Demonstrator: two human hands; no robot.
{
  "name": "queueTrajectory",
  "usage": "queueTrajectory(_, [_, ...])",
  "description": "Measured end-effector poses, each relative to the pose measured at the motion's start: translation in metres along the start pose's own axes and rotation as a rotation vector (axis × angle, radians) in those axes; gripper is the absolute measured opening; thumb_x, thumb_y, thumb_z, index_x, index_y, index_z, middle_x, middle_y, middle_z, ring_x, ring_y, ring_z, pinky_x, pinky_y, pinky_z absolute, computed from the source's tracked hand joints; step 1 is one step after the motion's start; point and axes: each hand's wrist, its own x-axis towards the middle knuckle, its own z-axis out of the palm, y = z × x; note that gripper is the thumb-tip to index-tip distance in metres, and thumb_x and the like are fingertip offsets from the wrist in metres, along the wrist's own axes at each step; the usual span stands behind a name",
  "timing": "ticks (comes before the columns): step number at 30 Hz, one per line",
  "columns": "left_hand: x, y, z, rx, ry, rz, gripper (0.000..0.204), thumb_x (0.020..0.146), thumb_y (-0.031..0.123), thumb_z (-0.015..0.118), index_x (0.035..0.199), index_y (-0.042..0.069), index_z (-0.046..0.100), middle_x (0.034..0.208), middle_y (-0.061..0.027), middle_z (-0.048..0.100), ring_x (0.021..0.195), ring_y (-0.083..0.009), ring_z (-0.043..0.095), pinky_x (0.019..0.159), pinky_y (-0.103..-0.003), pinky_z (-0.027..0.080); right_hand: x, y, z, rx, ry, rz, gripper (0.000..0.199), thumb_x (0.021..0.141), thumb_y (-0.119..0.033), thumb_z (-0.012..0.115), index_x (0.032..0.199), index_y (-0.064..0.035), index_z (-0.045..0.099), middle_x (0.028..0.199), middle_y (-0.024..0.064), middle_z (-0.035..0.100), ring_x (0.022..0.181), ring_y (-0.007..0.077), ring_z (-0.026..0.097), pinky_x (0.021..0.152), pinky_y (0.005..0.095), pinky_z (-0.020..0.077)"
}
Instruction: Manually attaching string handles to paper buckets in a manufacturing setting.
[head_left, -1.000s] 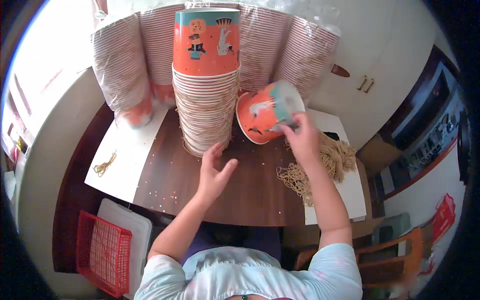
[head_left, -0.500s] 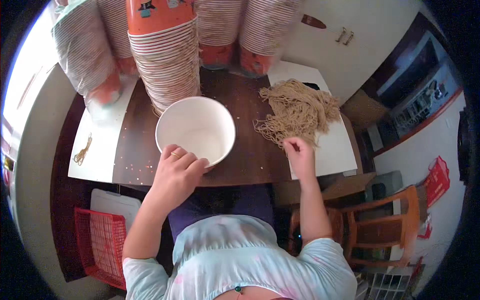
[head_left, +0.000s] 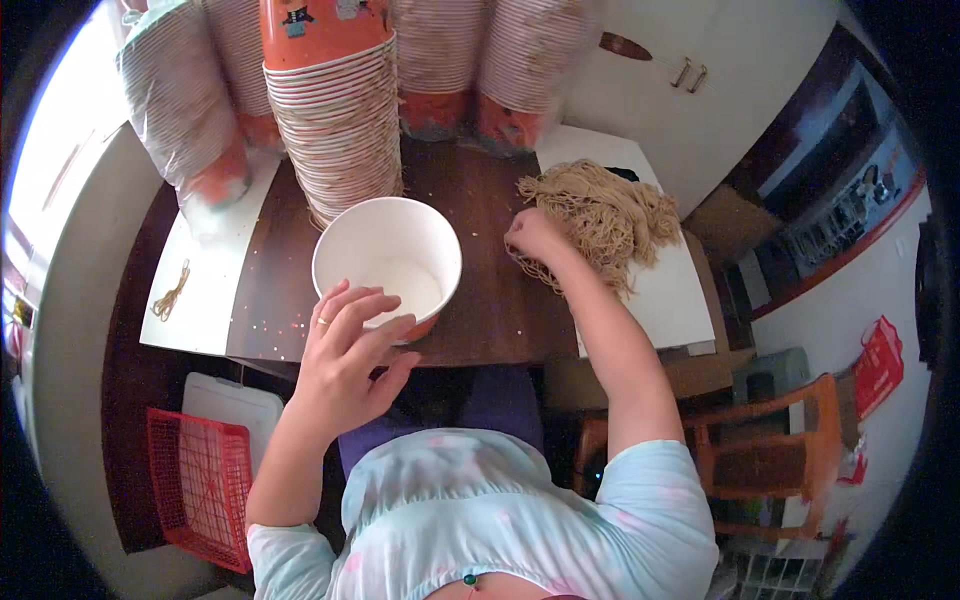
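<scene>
While left hand (head_left: 345, 345) hovers open at white bowl's (head_left: 387, 262) near rim, right hand (head_left: 535, 237) pinches noodle pile (head_left: 605, 212) right of bowl.

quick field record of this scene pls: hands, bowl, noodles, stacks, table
left hand: left hand open, fingers spread at the near rim of the paper bowl
right hand: right hand closed on strands at the edge of the noodle pile
bowl: white inside, orange outside, upright, looks empty
noodles: tan heap on a white sheet
stacks: tall bowl stack just behind the bowl, wrapped stacks beside it
table: dark wooden table
floor: red basket at lower left
</scene>
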Motion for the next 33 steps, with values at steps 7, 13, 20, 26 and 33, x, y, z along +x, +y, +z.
queueTrajectory(7, [0.044,-0.020,-0.016,-0.380,0.110,-0.237,0.018,0.077,0.005,0.067,0.095,0.002,0.066,0.094,-0.0128,0.063,0.086,-0.0210,0.061,0.075,-0.029,0.048,-0.020,-0.031,-0.117,1.160,-0.064,-0.184,0.013,0.082,-0.018,0.068,0.086,-0.0070,0.063,0.076,0.0002,0.063,0.064,0.0064,0.053,0.057,0.0216,0.0393])
queueTrajectory(13, [0.144,-0.030,0.032,-0.866,-0.035,-0.305,0.041,0.083,0.018,0.068,0.115,-0.006,0.056,0.106,-0.0128,0.064,0.082,-0.0134,0.060,0.073,-0.028,0.050,-0.046,-0.082,-0.174,1.260,-0.053,-0.364,0.013,0.083,-0.022,0.066,0.083,-0.0093,0.063,0.077,0.0009,0.065,0.064,0.0077,0.056,0.062,0.0225,0.0436])
queueTrajectory(20, [0.150,-0.032,0.040,-0.957,-0.290,-0.336,0.027,0.090,0.021,0.062,0.102,-0.004,0.064,0.082,-0.0041,0.066,0.072,-0.0081,0.058,0.065,-0.024,0.049,-0.080,-0.100,-0.214,1.380,-0.116,-0.413,0.013,0.090,-0.015,0.053,0.090,-0.0030,0.058,0.092,0.0130,0.067,0.066,0.0112,0.062,0.060,0.0253,0.0496])
queueTrajectory(26, [0.101,-0.033,0.005,-0.905,-0.369,-0.513,0.023,0.091,0.024,0.062,0.090,0.002,0.070,0.069,0.0013,0.064,0.059,-0.0030,0.053,0.054,-0.020,0.044,-0.088,-0.076,-0.199,1.243,-0.318,-0.394,0.009,0.084,-0.014,0.054,0.080,-0.0056,0.053,0.067,0.0044,0.059,0.042,0.0033,0.034,0.040,0.0210,0.0285])
queueTrajectory(33, [0.076,-0.018,-0.011,-0.960,-0.591,-0.723,0.028,0.091,0.029,0.061,0.083,0.003,0.069,0.061,0.0019,0.059,0.052,-0.0035,0.048,0.047,-0.019,0.037,-0.126,-0.092,-0.135,0.541,-0.012,-0.713,0.061,0.074,-0.018,0.071,0.127,-0.0018,0.047,0.125,0.0107,0.050,0.121,0.0204,0.045,0.105,0.0360,0.0337])
